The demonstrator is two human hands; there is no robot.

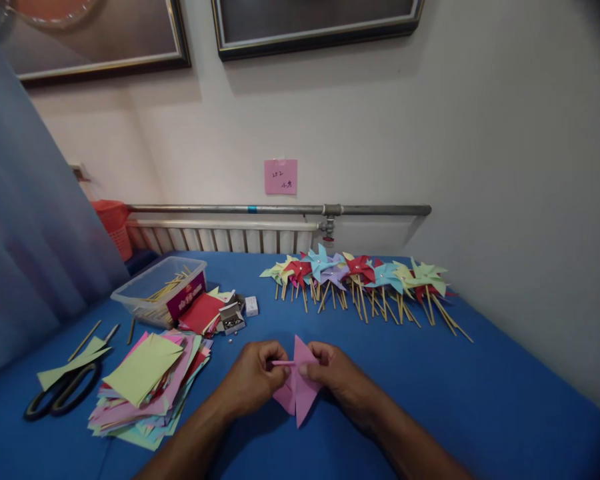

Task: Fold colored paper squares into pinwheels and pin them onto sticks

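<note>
Between my hands is a pink paper (pixel 306 393), partly folded, with pointed corners up and down and a slit at the lower middle. My left hand (pixel 260 373) pinches its left side, thumb and fingers closed on a folded edge. From the other side my right hand (pixel 333 367) grips it with the thumb on the front face. The fingertips behind the paper are hidden. Left of my hands lies a stack of coloured paper squares (pixel 145 373). Just beyond my left hand, a small open box (pixel 231 319) holds tiny metal pieces, perhaps pins.
Paper pinwheels on sticks (pixel 360 273) lie in a row at the back right. A clear plastic box (pixel 155 283) of sticks stands at the back left. Black-handled scissors (pixel 70 390) lie at far left under green paper. Red paper (pixel 203 312) and a white box (pixel 251 306) sit nearby.
</note>
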